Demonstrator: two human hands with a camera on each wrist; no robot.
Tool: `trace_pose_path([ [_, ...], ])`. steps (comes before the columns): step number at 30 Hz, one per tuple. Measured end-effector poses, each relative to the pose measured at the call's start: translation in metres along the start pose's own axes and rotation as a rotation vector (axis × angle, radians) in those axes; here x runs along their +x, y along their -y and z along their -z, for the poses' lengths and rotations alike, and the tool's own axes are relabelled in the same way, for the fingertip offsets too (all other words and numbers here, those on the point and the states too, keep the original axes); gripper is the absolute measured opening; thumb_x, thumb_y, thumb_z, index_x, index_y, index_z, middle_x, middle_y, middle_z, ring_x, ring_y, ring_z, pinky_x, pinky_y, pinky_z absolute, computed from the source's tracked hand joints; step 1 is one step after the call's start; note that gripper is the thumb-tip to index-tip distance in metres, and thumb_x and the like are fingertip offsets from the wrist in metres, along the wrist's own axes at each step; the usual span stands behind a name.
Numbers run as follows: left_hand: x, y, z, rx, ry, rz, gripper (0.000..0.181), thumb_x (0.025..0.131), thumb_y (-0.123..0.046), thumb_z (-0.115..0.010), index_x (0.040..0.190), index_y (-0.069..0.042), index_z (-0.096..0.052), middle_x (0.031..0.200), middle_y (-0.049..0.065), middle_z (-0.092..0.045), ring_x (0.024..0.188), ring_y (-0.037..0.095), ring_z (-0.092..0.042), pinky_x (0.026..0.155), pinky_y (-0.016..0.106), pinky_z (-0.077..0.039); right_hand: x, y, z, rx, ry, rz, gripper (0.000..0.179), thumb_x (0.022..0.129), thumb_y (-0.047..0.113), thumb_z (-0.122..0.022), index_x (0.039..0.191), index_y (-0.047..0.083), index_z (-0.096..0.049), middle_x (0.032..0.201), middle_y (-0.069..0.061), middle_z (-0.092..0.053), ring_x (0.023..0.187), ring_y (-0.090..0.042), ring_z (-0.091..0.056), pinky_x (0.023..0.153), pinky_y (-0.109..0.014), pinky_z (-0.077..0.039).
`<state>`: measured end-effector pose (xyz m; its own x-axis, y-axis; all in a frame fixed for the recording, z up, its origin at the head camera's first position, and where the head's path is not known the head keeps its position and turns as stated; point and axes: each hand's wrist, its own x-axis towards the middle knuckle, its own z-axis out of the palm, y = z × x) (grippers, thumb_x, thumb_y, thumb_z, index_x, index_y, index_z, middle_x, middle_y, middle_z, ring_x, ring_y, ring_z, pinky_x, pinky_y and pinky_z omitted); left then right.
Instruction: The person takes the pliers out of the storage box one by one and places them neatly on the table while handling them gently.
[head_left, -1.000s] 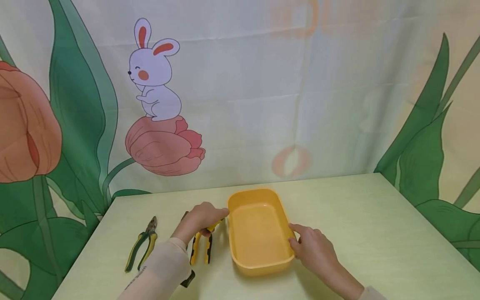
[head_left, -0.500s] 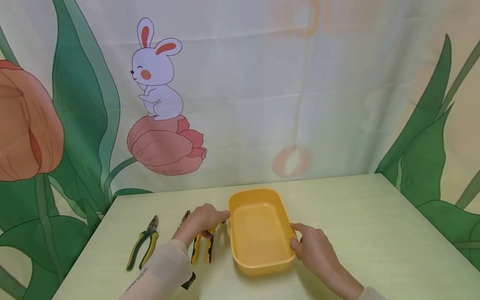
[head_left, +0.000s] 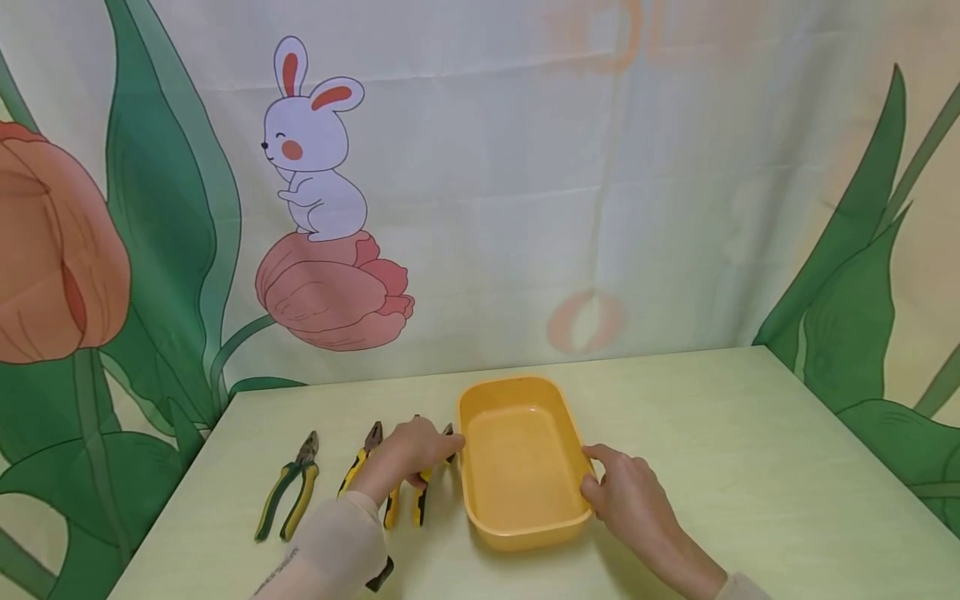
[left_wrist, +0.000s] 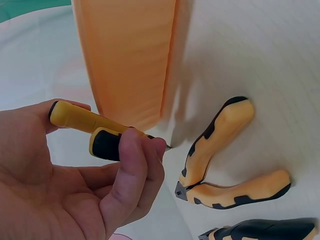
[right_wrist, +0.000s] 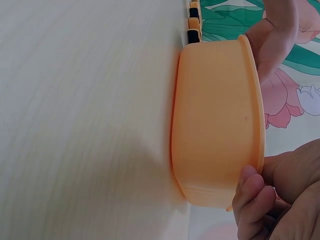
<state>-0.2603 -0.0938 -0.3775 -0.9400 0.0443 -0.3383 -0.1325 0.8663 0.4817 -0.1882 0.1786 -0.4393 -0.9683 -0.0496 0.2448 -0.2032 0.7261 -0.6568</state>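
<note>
My left hand (head_left: 420, 450) holds a pair of pliers (left_wrist: 87, 119) with yellow and black handles beside the left wall of a yellow plastic bin (head_left: 521, 467). The fingers curl round its handles in the left wrist view, and a dark metal tip shows past them. On the bin's right side my right hand (head_left: 633, 500) pinches the rim between thumb and fingers. Beneath my left hand lie spread pliers (left_wrist: 225, 160) with yellow-black handles, their head hidden in the head view. The bin stands upright with nothing in it.
Green-and-yellow pliers (head_left: 288, 487) lie at the left of the pale table (head_left: 697, 433). Between them and my left hand is another yellow-black pair (head_left: 372, 437), partly covered by my forearm. A printed curtain (head_left: 487, 208) hangs behind the table.
My left hand has shifted slightly right and the pliers in it have turned, so the metal end now shows near the bin. The right hand and bin stay put.
</note>
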Motion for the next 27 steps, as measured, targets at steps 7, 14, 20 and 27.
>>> trace_pose_path([
  [7, -0.003, 0.002, -0.009, -0.018, -0.030, -0.025, 0.040, 0.094, -0.035, -0.062, 0.067, -0.014, -0.041, 0.071, 0.001, -0.040, 0.056, 0.022, -0.064, 0.062, 0.035, -0.060, 0.000, 0.000, 0.000, 0.002, 0.002, -0.005, 0.044, 0.086, -0.005, -0.060, 0.129, -0.006, -0.065, 0.045, 0.012, -0.051, 0.035, -0.002, -0.033, 0.037, -0.020, -0.021],
  [14, -0.004, 0.002, -0.012, 0.003, -0.036, -0.026, 0.042, 0.096, -0.037, -0.060, 0.065, -0.015, -0.042, 0.066, -0.001, -0.038, 0.059, 0.024, -0.067, 0.064, 0.036, -0.060, -0.001, -0.001, 0.001, -0.004, -0.004, -0.002, 0.043, 0.085, -0.005, -0.060, 0.128, -0.006, -0.066, 0.045, 0.011, -0.052, 0.035, -0.002, -0.035, 0.037, -0.020, -0.022],
  [20, -0.003, 0.005, -0.012, -0.002, -0.030, -0.026, 0.041, 0.095, -0.036, -0.060, 0.065, -0.014, -0.042, 0.065, -0.001, -0.037, 0.058, 0.022, -0.066, 0.065, 0.035, -0.060, -0.001, -0.003, 0.002, -0.004, -0.005, -0.008, 0.043, 0.085, -0.005, -0.060, 0.128, -0.006, -0.066, 0.045, 0.013, -0.049, 0.035, -0.002, -0.034, 0.037, -0.019, -0.022],
  [27, -0.004, 0.006, -0.012, 0.002, -0.032, -0.020, 0.038, 0.095, -0.035, -0.060, 0.067, -0.012, -0.045, 0.071, 0.001, -0.042, 0.061, 0.023, -0.067, 0.064, 0.035, -0.060, 0.001, -0.007, 0.004, -0.025, -0.017, -0.038, 0.044, 0.085, -0.003, -0.060, 0.128, -0.004, -0.066, 0.047, 0.012, -0.050, 0.038, -0.006, -0.041, 0.039, -0.020, -0.023],
])
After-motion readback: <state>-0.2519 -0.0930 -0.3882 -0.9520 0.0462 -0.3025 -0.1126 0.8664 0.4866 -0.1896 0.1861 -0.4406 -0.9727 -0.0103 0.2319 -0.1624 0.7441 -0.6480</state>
